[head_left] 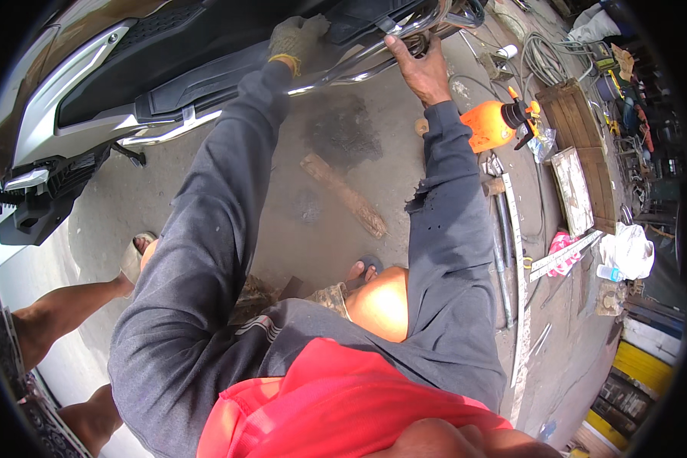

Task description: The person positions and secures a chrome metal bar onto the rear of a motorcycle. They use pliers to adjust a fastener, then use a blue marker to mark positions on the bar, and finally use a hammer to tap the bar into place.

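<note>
My left hand [296, 40], in a pale knit glove with a yellow cuff, lies over the black panel [206, 72] of a vehicle. Its fingers are blurred, and anything under the palm is hidden. To the right, my bare right hand [423, 72] has its thumb on top of a bent chrome tube [382, 52] and its fingers curled behind it. The shiny tubing runs along the panel's lower edge and loops at the upper right.
An orange pump sprayer [490, 126] stands beside my right forearm. Wood lies on the floor: a rough strip [345, 195] and a brown crate [580, 126]. A coiled hose [546, 59], metal bars [504, 244] and a white bag [627, 250] are at right. Another person's legs [76, 317] are at left.
</note>
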### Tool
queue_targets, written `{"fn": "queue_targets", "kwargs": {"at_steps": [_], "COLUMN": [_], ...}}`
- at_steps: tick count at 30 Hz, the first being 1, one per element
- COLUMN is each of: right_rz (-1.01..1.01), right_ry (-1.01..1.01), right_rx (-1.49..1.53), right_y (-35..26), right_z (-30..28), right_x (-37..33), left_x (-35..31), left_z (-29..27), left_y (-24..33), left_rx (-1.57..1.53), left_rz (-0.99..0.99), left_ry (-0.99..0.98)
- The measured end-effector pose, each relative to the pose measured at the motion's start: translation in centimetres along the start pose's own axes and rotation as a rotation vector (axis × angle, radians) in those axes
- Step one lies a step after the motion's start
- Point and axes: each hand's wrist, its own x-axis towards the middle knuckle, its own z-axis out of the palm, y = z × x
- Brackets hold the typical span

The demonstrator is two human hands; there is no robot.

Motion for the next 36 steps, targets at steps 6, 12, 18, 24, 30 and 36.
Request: {"fn": "queue_targets", "kwargs": {"at_steps": [6, 12, 18, 24, 30, 36], "right_rz": [0.036, 0.023, 0.166, 0.149, 0.109, 0.083], "right_ry": [0.060, 0.042, 0.069, 0.102, 0.085, 0.188], "right_rx": [-0.012, -0.044, -0.087, -0.104, 0.012, -0.071], "right_y": [1.0, 2.0, 2.1, 1.9, 1.4, 1.2], "right_z": [0.9, 1.0, 1.7, 1.7, 1.4, 1.8], "right_x": [-1.6, -1.1, -1.7, -1.6, -2.0, -2.1], "left_x": [-3.6, -2.1, -2.2, -2.3, -1.0, -1.9], "left_z": [0.8, 0.6, 0.1, 0.8, -0.8, -1.1], "left_y": [-1.5, -2.0, -2.3, -2.6, -1.8, -1.0], "left_rx": [0.379, 0.301, 0.255, 0.371, 0.214, 0.180], "left_rz": [0.623, 0.609, 0.552, 0.697, 0.469, 0.357], "left_ry": [0.037, 0.022, -0.017, 0.115, -0.118, -0.167]}}
